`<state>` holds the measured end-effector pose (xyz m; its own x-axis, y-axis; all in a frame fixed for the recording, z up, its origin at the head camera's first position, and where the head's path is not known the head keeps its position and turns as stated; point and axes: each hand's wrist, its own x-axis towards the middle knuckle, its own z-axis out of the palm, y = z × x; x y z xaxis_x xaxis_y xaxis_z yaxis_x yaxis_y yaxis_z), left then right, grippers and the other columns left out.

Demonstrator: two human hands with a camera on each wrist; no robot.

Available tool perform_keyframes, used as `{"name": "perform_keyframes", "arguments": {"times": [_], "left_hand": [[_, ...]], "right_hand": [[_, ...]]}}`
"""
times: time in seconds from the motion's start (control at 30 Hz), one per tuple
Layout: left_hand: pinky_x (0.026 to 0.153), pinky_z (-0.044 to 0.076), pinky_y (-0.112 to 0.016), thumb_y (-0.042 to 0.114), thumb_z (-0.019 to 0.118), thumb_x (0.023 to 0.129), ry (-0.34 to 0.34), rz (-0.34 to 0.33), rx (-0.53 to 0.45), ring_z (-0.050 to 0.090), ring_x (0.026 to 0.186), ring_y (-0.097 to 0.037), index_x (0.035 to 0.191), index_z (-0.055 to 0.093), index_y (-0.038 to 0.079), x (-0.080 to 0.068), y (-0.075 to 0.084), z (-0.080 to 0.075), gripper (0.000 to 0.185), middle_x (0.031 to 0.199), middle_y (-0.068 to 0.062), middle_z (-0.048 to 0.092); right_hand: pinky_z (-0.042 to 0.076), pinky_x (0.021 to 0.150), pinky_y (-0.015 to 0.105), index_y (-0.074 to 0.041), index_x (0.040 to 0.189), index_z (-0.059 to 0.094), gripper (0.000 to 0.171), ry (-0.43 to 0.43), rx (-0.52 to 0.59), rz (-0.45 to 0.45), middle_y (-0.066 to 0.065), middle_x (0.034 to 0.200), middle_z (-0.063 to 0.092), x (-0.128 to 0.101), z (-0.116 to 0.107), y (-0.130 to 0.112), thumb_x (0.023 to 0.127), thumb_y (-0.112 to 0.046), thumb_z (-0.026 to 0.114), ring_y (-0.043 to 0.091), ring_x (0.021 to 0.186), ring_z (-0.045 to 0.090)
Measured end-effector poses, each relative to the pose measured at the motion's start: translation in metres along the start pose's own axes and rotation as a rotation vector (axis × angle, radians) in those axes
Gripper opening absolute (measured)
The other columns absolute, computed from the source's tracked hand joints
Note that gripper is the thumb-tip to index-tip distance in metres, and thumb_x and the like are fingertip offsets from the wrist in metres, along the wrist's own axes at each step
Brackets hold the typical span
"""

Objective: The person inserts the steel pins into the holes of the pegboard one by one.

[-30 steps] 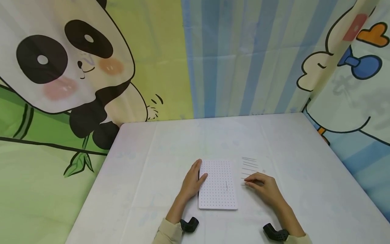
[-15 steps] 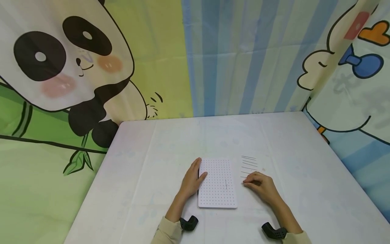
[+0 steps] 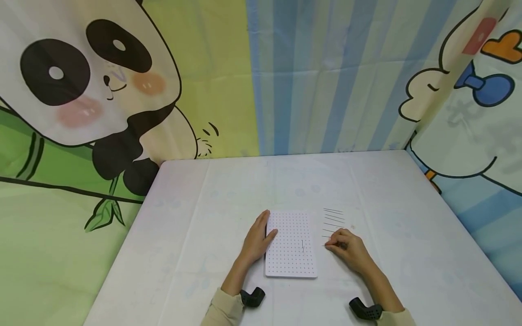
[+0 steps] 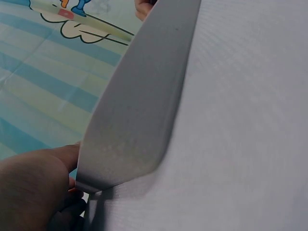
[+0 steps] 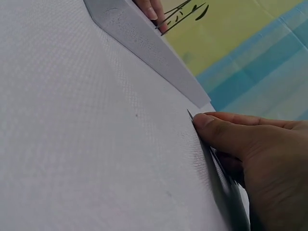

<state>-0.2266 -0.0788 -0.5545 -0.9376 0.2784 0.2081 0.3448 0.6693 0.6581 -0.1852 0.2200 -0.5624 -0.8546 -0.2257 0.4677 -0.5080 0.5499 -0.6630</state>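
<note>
A white pegboard (image 3: 290, 265) with rows of small holes lies on the table. My left hand (image 3: 256, 240) holds its left edge, thumb over the top face and fingers along the side. Two thin dark needles (image 5: 179, 18) stand up from the board, slightly tilted. To the right, several more needles (image 3: 333, 218) lie in a loose column on the cloth. At the near end of that column my right hand (image 3: 351, 250) pinches a needle (image 5: 189, 114) between thumb and index finger, low over the cloth; one tip pokes out past the fingertips.
A white cloth covers the table (image 3: 204, 213). Behind it hangs a striped curtain (image 3: 310, 77), with a printed panda (image 3: 134, 99) at left. Black wrist cameras (image 3: 253, 297) are strapped to both forearms.
My right hand has shifted slightly down and left to the nearest needle of the column, its fingertips closing on it. The left hand and the pegboard stay in place.
</note>
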Motion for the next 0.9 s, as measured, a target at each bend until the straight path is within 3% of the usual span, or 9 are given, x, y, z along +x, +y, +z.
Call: {"name": "perform_keyframes", "arguments": {"times": [0.2,0.4,0.57,0.9], "left_hand": [[0.107,0.026,-0.041,0.029,0.056,0.092,0.009,0.008,0.008,0.029,0.134,-0.027,0.143,0.030,0.001,0.001,0.000,0.000,0.063,0.147,-0.013,0.031],[0.108,0.026,-0.041,0.029,0.055,0.093,-0.001,0.003,0.004,0.028,0.134,-0.027,0.143,0.029,0.001,0.001,0.000,-0.001,0.063,0.147,-0.013,0.030],[0.108,0.025,-0.040,0.029,0.055,0.093,0.003,0.007,0.003,0.028,0.134,-0.026,0.143,0.029,0.001,0.001,0.000,0.000,0.063,0.147,-0.013,0.030],[0.107,0.026,-0.042,0.027,0.056,0.092,0.007,0.008,-0.008,0.028,0.134,-0.028,0.143,0.029,0.000,0.000,0.002,-0.001,0.064,0.146,-0.014,0.031]], "right_hand": [[0.042,0.067,0.010,-0.015,0.075,0.067,0.020,0.006,-0.042,-0.055,-0.006,0.082,0.057,0.002,0.002,-0.002,0.069,0.002,0.077,0.001,0.078,0.047],[0.044,0.071,0.011,-0.017,0.086,0.066,0.015,0.040,-0.005,0.007,-0.012,0.085,0.060,0.008,0.004,-0.013,0.079,-0.004,0.071,0.005,0.079,0.056],[0.046,0.073,0.013,-0.014,0.091,0.065,0.012,0.094,0.096,0.038,-0.006,0.087,0.064,0.018,0.009,-0.023,0.084,-0.004,0.065,0.008,0.080,0.059],[0.049,0.056,0.022,0.008,0.092,0.062,0.013,0.200,0.374,0.038,0.021,0.079,0.062,0.032,0.020,-0.049,0.082,0.016,0.057,0.027,0.064,0.057]]}}
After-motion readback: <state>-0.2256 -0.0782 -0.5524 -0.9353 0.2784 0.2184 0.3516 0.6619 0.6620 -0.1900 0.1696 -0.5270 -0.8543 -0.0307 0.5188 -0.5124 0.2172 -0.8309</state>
